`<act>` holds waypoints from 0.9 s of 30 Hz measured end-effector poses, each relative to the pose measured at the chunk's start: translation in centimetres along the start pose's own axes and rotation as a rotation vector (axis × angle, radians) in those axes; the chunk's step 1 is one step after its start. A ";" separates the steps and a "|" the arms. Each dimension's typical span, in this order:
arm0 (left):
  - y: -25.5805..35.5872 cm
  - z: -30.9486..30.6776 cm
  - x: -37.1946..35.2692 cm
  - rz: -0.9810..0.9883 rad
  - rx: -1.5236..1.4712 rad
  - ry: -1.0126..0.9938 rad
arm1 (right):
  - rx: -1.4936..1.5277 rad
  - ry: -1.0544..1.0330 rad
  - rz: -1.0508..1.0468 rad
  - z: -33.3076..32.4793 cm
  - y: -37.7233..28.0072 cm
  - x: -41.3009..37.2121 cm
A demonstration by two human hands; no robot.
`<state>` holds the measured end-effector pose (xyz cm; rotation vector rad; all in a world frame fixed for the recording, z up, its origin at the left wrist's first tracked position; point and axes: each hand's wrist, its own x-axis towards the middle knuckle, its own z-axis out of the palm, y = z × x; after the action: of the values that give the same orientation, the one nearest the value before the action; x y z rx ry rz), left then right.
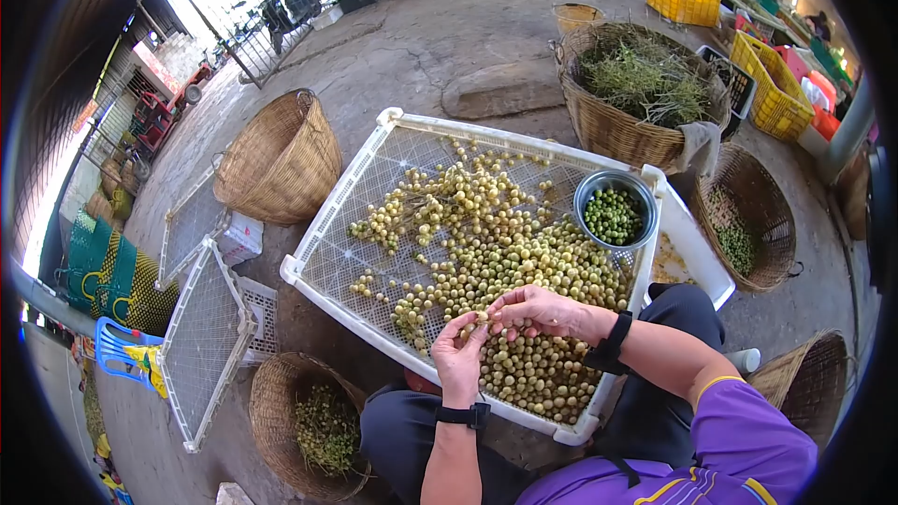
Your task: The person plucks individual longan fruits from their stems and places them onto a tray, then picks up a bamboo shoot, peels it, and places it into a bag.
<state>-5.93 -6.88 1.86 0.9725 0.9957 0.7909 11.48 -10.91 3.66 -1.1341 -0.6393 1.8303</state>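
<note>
My left hand (456,360) and my right hand (544,310) meet above the near side of a white mesh tray (323,224). Between their fingertips is a small round yellowish fruit (482,316), pinched from both sides; the fingers partly hide it. Loose fruits (524,266) of the same kind, yellow-tan to green, are heaped on the mesh around and below my hands. Farther back on the tray, bunches (449,196) still have fruits on their stems. A metal bowl (582,194) with small green fruits stands at the tray's right corner.
Wicker baskets surround me: one with green stems (608,126) behind the tray, one with stalks (267,411) at lower left, another (281,164) at left. A second mesh rack (206,346) leans at left beside a blue plastic chair (112,346). Other people sit farther back.
</note>
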 end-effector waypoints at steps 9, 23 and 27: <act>-0.6 -0.3 0.4 0.430 0.479 0.068 | -0.039 0.234 -0.046 0.2 0.8 0.3; 0.1 0.6 -0.3 0.516 0.608 0.106 | -0.257 0.077 -0.014 0.5 0.7 0.0; -0.1 0.6 -0.1 0.282 0.113 0.002 | 0.041 0.060 0.038 0.4 0.3 -0.2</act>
<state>-5.39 -7.22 1.95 1.2280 0.9236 0.9767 11.05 -11.25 3.68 -1.1763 -0.5464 1.8258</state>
